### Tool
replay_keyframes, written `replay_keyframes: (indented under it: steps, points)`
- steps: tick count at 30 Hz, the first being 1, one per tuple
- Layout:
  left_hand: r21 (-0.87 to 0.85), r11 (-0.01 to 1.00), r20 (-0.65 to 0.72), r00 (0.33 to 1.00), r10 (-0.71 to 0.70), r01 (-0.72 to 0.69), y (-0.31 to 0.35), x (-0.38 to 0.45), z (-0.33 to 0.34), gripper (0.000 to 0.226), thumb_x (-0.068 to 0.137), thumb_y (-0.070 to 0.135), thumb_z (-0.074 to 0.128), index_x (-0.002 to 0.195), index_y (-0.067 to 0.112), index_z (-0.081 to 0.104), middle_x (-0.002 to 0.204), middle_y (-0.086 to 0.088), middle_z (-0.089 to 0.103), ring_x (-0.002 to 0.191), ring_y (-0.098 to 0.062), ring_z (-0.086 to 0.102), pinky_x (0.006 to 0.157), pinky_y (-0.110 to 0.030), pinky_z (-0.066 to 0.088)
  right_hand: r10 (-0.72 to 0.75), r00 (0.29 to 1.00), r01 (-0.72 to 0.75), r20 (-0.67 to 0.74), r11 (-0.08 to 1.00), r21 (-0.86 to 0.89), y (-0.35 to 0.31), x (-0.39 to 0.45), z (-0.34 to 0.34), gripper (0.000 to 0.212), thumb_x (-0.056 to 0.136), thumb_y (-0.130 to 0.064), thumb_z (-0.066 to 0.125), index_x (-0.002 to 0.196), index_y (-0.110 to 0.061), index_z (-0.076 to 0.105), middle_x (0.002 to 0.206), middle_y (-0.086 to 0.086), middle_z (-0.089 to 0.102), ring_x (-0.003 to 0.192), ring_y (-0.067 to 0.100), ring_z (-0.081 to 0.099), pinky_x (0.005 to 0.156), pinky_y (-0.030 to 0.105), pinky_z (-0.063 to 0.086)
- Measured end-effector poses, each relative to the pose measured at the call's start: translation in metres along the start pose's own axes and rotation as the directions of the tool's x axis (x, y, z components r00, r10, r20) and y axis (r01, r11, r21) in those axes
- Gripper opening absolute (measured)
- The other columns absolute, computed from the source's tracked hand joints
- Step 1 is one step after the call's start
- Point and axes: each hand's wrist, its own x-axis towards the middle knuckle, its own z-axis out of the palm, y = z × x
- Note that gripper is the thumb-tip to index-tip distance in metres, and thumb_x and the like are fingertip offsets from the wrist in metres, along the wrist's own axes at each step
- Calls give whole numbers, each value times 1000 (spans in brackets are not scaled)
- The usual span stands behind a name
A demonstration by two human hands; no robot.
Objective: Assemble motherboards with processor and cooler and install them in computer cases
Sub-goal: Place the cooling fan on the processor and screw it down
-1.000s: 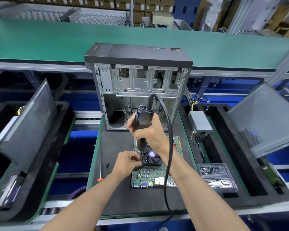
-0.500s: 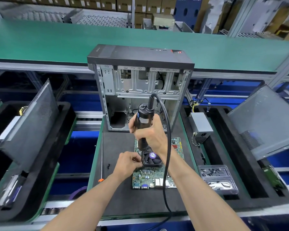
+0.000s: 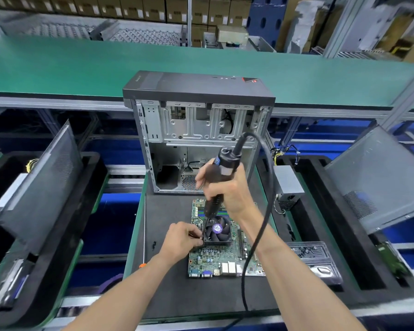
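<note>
Two hands share one job over the black mat: the left hand (image 3: 181, 237), fingers pinched at the near-left corner of the cooler (image 3: 217, 231), seems to steady a screw or the bit tip there, though the screw itself is too small to make out. Just right of it, the right hand (image 3: 227, 191) is clenched round the electric screwdriver (image 3: 219, 181), held nearly upright so its bit drops onto that corner, cable (image 3: 261, 223) looping away to the right. Beneath them the motherboard (image 3: 221, 256) lies flat, likely for fastening, in front of the open computer case (image 3: 198, 130), which stands empty behind it.
</note>
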Motion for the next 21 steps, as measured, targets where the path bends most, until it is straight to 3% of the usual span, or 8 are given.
replay_keyframes:
  steps: [2,4,6,8,10,12,15,21]
  points:
    - [39,999,40,999,-15,13,1,3,-4,19,71,23,86,67,35,72,71,15,72,73,-3,68,71,-16,51,-49,997,48,-55,999,-6,-9,4,-12,33,43,10,52,65,-7,68,64,16,64,59,24,58,54,27,43]
    - [110,994,12,1000,3,-4,3,7,-7,13,72,25,78,65,34,71,66,16,71,68,-2,67,69,-21,53,-97,989,95,-109,995,-30,-18,8,-25,30,43,9,52,66,-2,68,63,15,64,57,24,57,53,27,43]
    - [135,986,-85,991,106,-94,12,13,-7,13,74,25,71,67,35,68,69,16,69,70,-1,64,70,-26,54,-131,977,125,-171,991,-43,-23,9,-39,29,44,10,52,66,-1,67,61,12,64,55,21,56,51,26,42]
    - [137,955,-72,959,273,-262,28,21,-3,16,77,32,70,90,39,68,93,18,67,91,-1,59,85,-27,50,-150,964,137,-218,988,-71,-26,9,-53,28,46,11,51,66,-2,66,60,9,64,52,20,54,47,25,41]
    - [223,906,118,933,341,-359,47,31,5,60,75,55,63,131,33,59,127,11,60,120,-10,49,104,-31,40,-150,957,127,-250,986,-106,-25,8,-62,27,46,11,51,66,-1,65,59,7,63,52,24,52,45,26,40]
    - [384,836,317,907,278,-391,61,43,15,95,71,73,58,153,29,38,151,7,45,135,-19,39,114,-38,32,-133,952,109,-276,989,-100,-21,5,-68,24,47,11,51,67,6,62,58,9,62,48,22,50,44,24,39]
    - [456,799,420,886,195,-392,64,52,31,98,78,67,66,158,26,27,156,5,36,136,-25,39,115,-43,31,-98,948,77,-303,994,-80,-15,2,-73,25,47,10,51,69,10,62,57,11,59,45,18,46,45,23,37]
    - [321,902,386,910,155,-290,64,59,32,96,71,57,82,151,21,44,154,10,42,135,-19,45,118,-41,24,-56,952,53,-299,998,-18,-5,-2,-78,22,48,9,50,67,3,60,57,7,57,48,15,45,46,22,34]
